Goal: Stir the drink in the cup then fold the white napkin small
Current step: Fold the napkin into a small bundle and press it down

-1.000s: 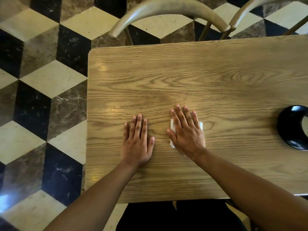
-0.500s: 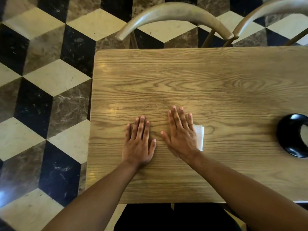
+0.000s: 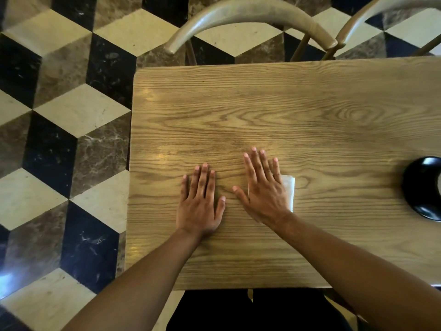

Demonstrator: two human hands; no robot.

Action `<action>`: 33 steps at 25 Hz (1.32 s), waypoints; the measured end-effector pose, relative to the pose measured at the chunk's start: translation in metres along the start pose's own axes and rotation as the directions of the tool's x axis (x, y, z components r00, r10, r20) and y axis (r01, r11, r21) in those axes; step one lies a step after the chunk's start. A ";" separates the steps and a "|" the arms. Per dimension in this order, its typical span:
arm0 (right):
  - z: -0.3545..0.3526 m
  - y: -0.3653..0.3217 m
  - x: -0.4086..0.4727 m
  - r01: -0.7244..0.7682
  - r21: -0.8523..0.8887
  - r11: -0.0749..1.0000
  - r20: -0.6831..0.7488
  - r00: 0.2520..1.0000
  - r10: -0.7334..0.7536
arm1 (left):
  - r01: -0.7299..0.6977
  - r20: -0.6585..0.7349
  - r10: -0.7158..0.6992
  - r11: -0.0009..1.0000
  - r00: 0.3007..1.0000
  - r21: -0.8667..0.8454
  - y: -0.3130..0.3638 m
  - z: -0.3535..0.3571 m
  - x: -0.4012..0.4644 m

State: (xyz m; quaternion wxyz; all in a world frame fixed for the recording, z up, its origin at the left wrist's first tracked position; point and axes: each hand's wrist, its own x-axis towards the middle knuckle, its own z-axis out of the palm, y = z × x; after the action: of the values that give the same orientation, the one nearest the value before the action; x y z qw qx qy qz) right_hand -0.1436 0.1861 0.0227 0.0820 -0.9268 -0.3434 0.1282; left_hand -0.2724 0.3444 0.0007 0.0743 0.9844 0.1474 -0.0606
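A small folded white napkin (image 3: 289, 190) lies on the wooden table (image 3: 286, 111), mostly covered by my right hand (image 3: 263, 187), which rests flat on it with fingers spread. Only the napkin's right strip and a sliver by the thumb show. My left hand (image 3: 200, 201) lies flat, palm down, on the bare wood just left of the right hand, holding nothing. A black saucer (image 3: 420, 187) is cut off by the right edge of the view; the cup on it is barely visible.
Two curved wooden chair backs (image 3: 250, 13) stand beyond the table's far edge. The table's left edge runs beside a patterned cube-tile floor (image 3: 59, 139). My dark-clothed lap sits under the near edge.
My right hand slid a little left across the napkin, uncovering more of its right side. My left hand stayed flat in place. The view shifted slightly.
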 end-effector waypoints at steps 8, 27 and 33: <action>0.004 0.043 -0.020 -0.088 -0.006 0.996 -0.034 0.996 0.088 | 0.004 -0.007 -0.004 1.000 1.000 0.004 0.001 0.002 -0.001; -0.036 0.038 -0.065 -0.505 0.626 0.595 -0.057 0.731 0.680 | 0.205 -0.042 -0.231 0.921 0.972 -0.332 0.058 -0.040 0.011; -0.050 0.038 -0.071 -0.724 0.618 0.307 0.269 0.561 0.783 | 0.599 0.357 -0.528 0.406 0.770 -0.691 0.123 -0.071 0.022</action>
State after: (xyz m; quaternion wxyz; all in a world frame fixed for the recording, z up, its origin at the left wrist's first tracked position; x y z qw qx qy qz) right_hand -0.1574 0.1075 0.0742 0.3533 -0.8842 0.2047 0.2269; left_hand -0.2074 0.2459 0.0830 0.4702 0.7403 0.4775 -0.0529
